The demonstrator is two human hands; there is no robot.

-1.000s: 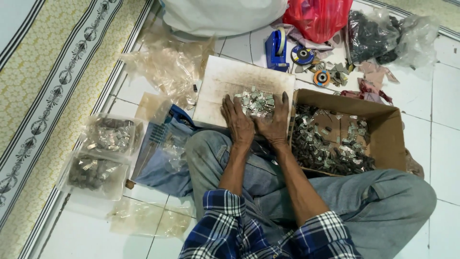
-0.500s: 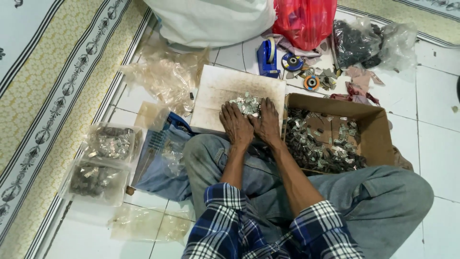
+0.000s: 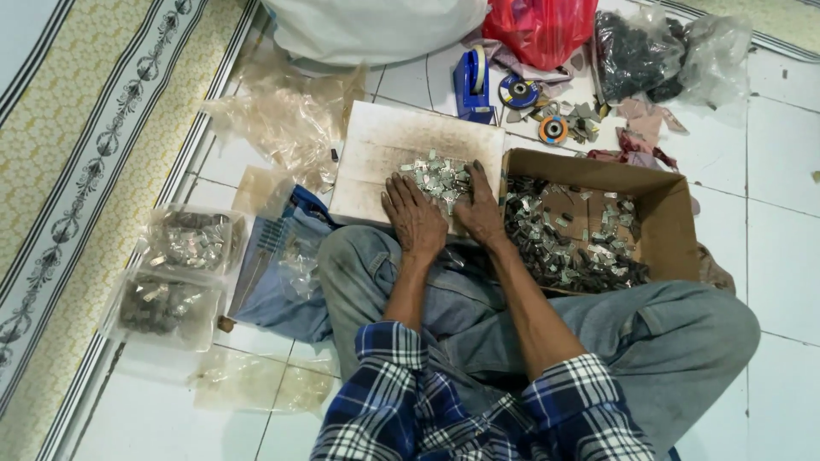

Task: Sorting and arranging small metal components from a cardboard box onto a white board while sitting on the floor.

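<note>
Pile of metal clips (image 3: 440,177) on white board (image 3: 401,154), between both hands' loosely spread, seemingly ungripping fingers (image 3: 400,195)

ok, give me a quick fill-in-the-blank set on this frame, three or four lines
1. Both hands, the left hand and the right hand, rest on a pile of small ____ pieces.
2. The pile lies on a white ____.
3. Beside the right hand, a brown ____ box holds more pieces.
4. The plastic bag at the top of the view is ____.

Missing words: metal; board; cardboard; red
</note>
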